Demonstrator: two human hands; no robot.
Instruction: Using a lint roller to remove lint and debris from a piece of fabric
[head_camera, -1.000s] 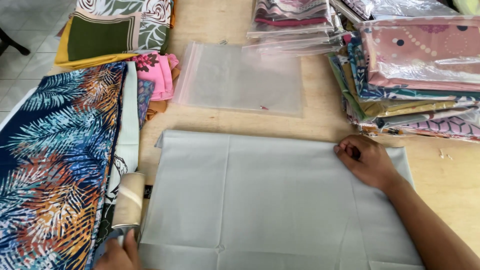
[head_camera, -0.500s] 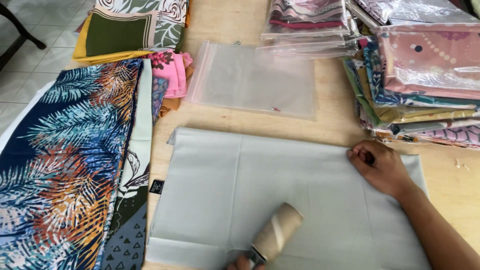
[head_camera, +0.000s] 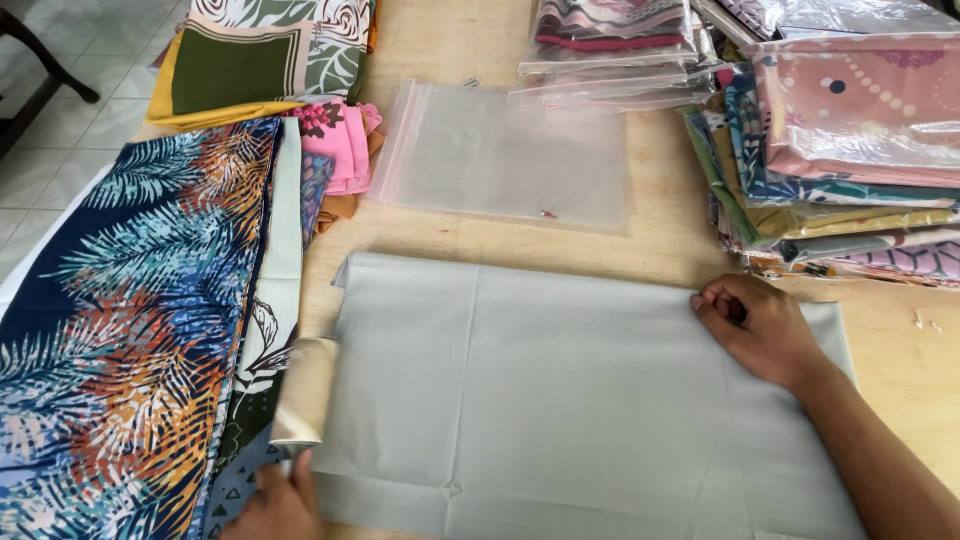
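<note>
A pale grey folded cloth lies flat on the wooden table. My right hand presses with curled fingers on the cloth's far right edge. My left hand, at the bottom left, grips the handle of a beige lint roller that stands on the cloth's left edge. An empty clear zip bag lies beyond the cloth.
A blue and orange leaf-print cloth hangs over the table's left side. Pink and green patterned folded cloths lie at the back left. Stacks of bagged folded cloths fill the back right.
The roller has swung from the cloth's lower middle back to its left edge. My right hand has stayed on the far edge.
</note>
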